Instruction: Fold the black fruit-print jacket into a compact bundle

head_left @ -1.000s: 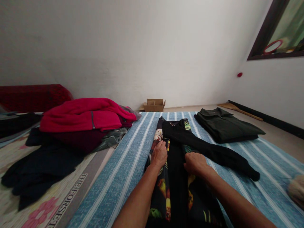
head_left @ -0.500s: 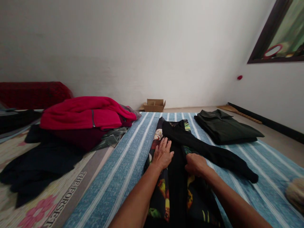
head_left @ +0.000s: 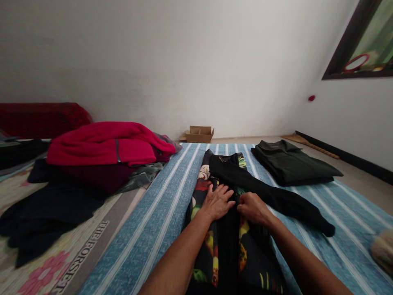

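Note:
A black garment with a colourful floral print (head_left: 206, 196) lies lengthwise on the blue striped sheet (head_left: 159, 221), its sides folded inward. One plain black sleeve (head_left: 273, 196) slants across it and out to the right; another strip of black cloth runs down its middle. My left hand (head_left: 218, 200) rests flat on the garment, fingers spread. Close beside it, my right hand (head_left: 252, 207) is closed on the garment's right folded edge, below the slanting sleeve. The cloth between its fingers is mostly hidden.
A folded dark green garment (head_left: 288, 164) lies at the back right. On the left are a bright pink fleece (head_left: 101, 145) and dark clothes (head_left: 58, 209). A cardboard box (head_left: 199, 134) stands by the wall. A beige fuzzy thing (head_left: 382, 248) sits at the right edge.
My left hand has slid toward me and to the right, nearer my right hand. The right hand, still closed, has shifted slightly up, and the folded right edge has moved a little inward.

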A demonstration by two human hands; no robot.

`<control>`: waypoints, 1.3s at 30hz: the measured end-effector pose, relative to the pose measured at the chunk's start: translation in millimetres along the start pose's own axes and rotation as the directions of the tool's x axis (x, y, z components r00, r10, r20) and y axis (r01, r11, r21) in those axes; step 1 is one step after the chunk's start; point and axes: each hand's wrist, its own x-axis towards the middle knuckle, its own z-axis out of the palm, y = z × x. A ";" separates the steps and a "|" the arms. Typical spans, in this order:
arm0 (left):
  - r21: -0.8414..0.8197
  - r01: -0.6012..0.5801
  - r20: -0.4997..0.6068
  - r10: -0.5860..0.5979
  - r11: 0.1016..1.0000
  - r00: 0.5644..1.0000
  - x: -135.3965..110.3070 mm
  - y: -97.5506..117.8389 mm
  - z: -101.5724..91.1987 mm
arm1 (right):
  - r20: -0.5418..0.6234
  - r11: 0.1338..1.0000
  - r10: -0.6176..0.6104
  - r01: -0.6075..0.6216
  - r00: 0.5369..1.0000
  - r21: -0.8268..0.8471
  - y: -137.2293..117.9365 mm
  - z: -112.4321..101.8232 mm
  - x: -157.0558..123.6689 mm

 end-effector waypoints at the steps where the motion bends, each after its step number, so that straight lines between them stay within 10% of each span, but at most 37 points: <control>1: 0.009 -0.001 0.020 0.001 1.000 1.000 0.0 0.0 -0.2 | -0.002 1.000 0.000 0.000 1.000 -0.010 -1.0 2.1 -0.2; 12: -0.018 0.108 -0.011 -0.108 0.994 0.994 4.0 11.4 -3.2 | -0.035 1.000 0.009 -0.010 0.999 -0.021 -1.9 16.3 -2.7; 28: -0.026 0.276 0.135 -0.270 0.961 0.953 21.0 28.6 -3.4 | 0.151 0.815 0.017 -0.101 0.988 0.570 26.3 18.0 2.0; 39: -0.162 0.366 0.084 -0.356 0.917 0.931 23.2 36.1 -2.1 | 0.150 0.772 0.016 -0.108 0.989 0.626 27.0 19.1 1.1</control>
